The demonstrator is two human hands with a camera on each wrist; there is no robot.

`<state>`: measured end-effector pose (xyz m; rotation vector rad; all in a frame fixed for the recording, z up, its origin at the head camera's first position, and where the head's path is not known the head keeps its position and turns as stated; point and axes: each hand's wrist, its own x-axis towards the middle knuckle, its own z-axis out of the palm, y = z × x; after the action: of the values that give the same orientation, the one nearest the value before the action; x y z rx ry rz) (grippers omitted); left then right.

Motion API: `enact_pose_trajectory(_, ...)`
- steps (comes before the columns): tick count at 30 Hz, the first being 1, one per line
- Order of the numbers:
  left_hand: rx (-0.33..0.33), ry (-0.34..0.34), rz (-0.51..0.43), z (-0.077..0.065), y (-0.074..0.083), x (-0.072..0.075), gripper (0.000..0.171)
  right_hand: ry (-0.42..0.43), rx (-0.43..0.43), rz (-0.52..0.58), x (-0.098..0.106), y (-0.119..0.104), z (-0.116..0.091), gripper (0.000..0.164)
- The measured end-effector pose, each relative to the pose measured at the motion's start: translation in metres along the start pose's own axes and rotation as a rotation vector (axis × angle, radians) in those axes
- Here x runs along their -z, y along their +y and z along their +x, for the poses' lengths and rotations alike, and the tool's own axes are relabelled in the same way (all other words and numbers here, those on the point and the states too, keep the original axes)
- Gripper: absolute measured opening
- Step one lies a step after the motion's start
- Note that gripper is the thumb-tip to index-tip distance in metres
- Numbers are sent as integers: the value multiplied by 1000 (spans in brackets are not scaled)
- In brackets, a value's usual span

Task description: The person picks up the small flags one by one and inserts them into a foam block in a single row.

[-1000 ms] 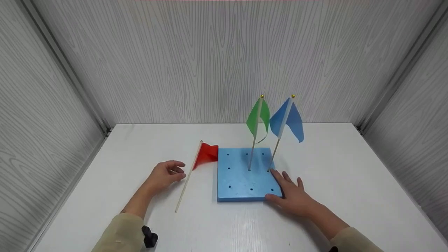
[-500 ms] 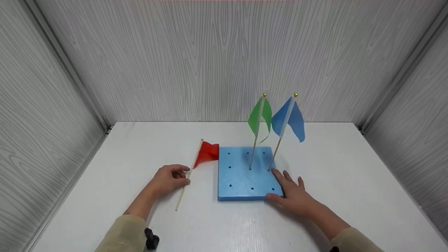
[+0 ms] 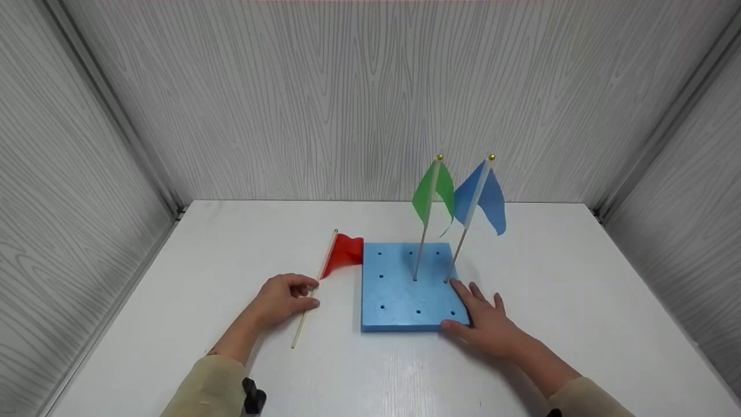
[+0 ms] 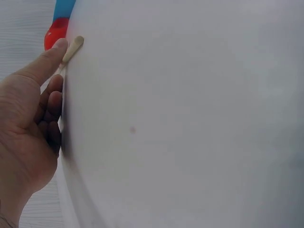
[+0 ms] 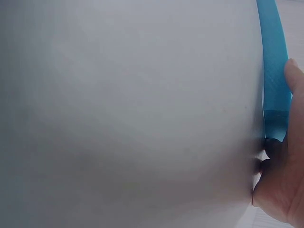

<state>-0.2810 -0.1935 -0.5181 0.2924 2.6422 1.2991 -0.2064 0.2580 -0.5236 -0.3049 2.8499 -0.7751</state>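
Observation:
A red flag (image 3: pixel 346 250) on a thin wooden stick (image 3: pixel 299 330) lies on the table, left of a light-blue board (image 3: pixel 399 298) with holes. My left hand (image 3: pixel 281 298) is at the middle of this stick, thumb and index fingertip overlapping it with a gap between them. In the left wrist view the stick's end (image 4: pixel 76 44) shows beyond the thumb. My right hand (image 3: pixel 486 327) rests at the board's front right corner, thumb on the front edge and fingers stretched along the right side. A green flag (image 3: pixel 424 200) and a blue flag (image 3: pixel 492 202) stand in the board's holes.
Both standing flags lean to the right and have gold balls on top. The white table (image 3: pixel 260 231) meets a grey wood-grain panel (image 3: pixel 370 104) at the back, with similar panels left and right.
My left hand has moved right, from beside the red flag's stick to over it. My right hand keeps its place at the board. The view has shifted slightly.

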Motion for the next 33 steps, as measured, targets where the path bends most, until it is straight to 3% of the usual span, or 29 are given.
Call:
enact_pose_trajectory(15,4,-14,55,1,3,0,22,-20,-19,0,0,1,-2,102)
enact_pose_trajectory(25,18,-37,147,3,11,10,20,-3,-11,2,-1,-3,-3,101)
enact_pose_trajectory(33,62,1,129,4,9,11,20,-18,-12,21,-2,-6,-2,101)
